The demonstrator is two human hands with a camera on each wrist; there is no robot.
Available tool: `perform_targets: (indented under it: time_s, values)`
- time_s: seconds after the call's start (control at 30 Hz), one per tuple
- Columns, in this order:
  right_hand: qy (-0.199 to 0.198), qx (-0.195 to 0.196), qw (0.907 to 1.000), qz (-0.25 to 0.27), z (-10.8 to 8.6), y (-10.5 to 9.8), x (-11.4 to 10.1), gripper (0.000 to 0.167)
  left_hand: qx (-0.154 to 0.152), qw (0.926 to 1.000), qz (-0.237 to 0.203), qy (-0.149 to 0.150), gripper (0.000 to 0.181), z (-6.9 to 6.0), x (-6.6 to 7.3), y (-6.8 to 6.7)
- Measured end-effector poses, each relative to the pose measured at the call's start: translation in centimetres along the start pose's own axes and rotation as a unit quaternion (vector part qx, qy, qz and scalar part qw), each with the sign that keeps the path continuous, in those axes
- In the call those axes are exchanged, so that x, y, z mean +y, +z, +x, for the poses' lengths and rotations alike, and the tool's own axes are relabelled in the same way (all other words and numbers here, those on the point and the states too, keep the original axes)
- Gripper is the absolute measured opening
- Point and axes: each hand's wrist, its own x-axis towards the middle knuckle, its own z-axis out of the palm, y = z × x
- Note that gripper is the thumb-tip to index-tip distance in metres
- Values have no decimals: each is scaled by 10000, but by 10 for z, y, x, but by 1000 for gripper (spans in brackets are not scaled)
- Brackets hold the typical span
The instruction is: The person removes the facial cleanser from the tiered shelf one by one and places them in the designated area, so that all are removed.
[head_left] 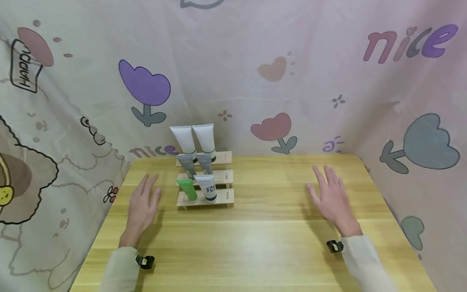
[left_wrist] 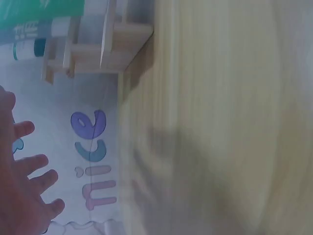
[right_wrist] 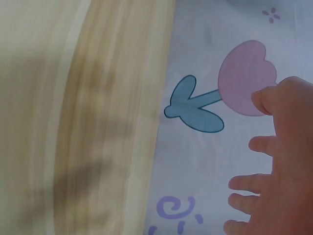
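Observation:
In the head view, a three-tier wooden rack stands left of centre with two tubes on each tier. Its top tier bears two white tubes, the middle two grey-blue tubes, the bottom a green tube and a white tube with blue print. My left hand, fingers extended, is just left of the rack, touching none of it. Well to the right, my right hand hangs above the table with fingers spread, holding nothing. Both wrist views show the left hand and right hand without any object.
The wooden table has a patterned cloth hanging behind it and along both sides. Small black wrist cameras sit at the left wrist and right wrist. In the left wrist view, the rack is at the upper left.

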Motion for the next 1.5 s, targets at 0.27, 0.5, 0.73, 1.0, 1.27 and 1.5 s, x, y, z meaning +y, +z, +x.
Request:
perform_targets:
  time_s: [0.27,0.5,0.73,1.0,1.27,1.5]
  values:
    - [-78,365,9983,456,3,9,-18,66,-170,9973,-701,-135,48,-10,7,16]
    - [-10,546,9936,990,6,16,-37,65,-204,9898,-1369,-338,44,-21,11,32]
    - [-478,867,9767,1906,20,22,-63,62,-228,9658,-2401,-950,43,-27,17,46]
    - [-782,995,9519,2789,39,28,-90,59,-116,9463,-3118,-850,39,-26,19,65]
    - [-852,755,9145,3882,60,32,-118,55,-400,9400,-3192,-1132,38,-28,18,72]
    - [-829,385,8842,4580,73,14,-158,49,-408,9469,-2904,-1321,38,-32,12,70]
